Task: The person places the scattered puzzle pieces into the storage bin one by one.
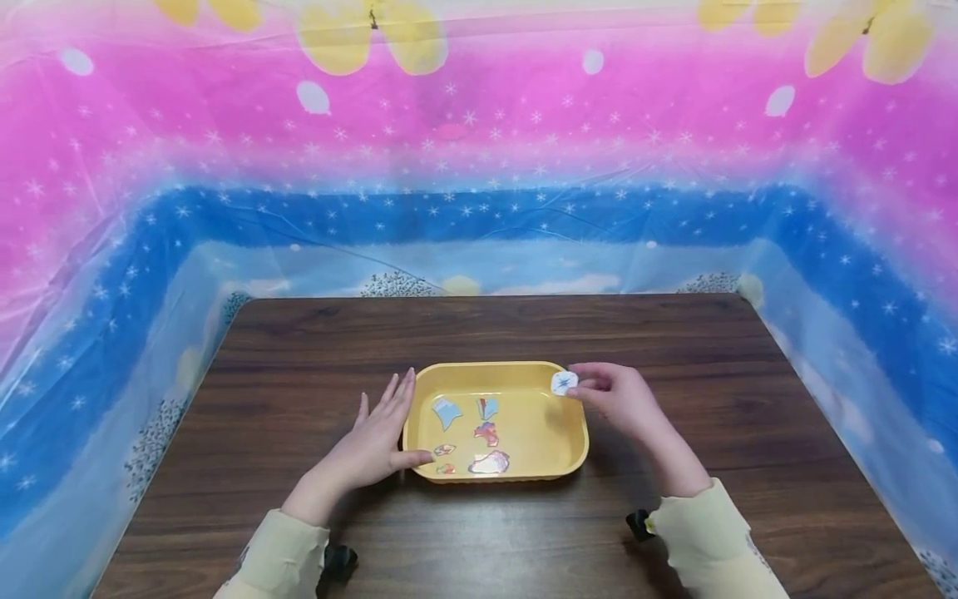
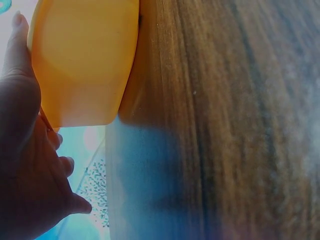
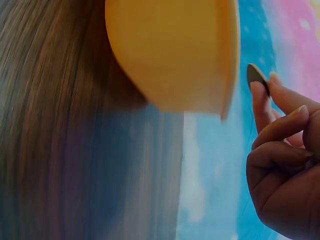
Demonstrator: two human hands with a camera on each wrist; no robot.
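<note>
A yellow tray (image 1: 524, 433) with rounded corners sits on the wooden table. My left hand (image 1: 377, 441) rests against its left end, fingers spread and straight, with the thumb over the near-left rim. Between thumb and fingertips, my right hand (image 1: 617, 398) pinches a small white rounded piece (image 1: 564, 383) with a blue star-like mark, held over the far-right corner. From the right wrist view, this thin piece (image 3: 257, 79) shows a dark side and is above the tray rim. Several flat coloured cutouts lie in the tray's left half, including a light-blue one (image 1: 446, 412) and a pinkish one (image 1: 489, 462).
Dark wood-grain table (image 1: 479, 541) surrounds the tray. A pink and blue cloth (image 1: 479, 150) with snowflakes hangs behind and along both sides. Black wrist devices show under the left cuff (image 1: 280, 545) and the right cuff (image 1: 707, 524).
</note>
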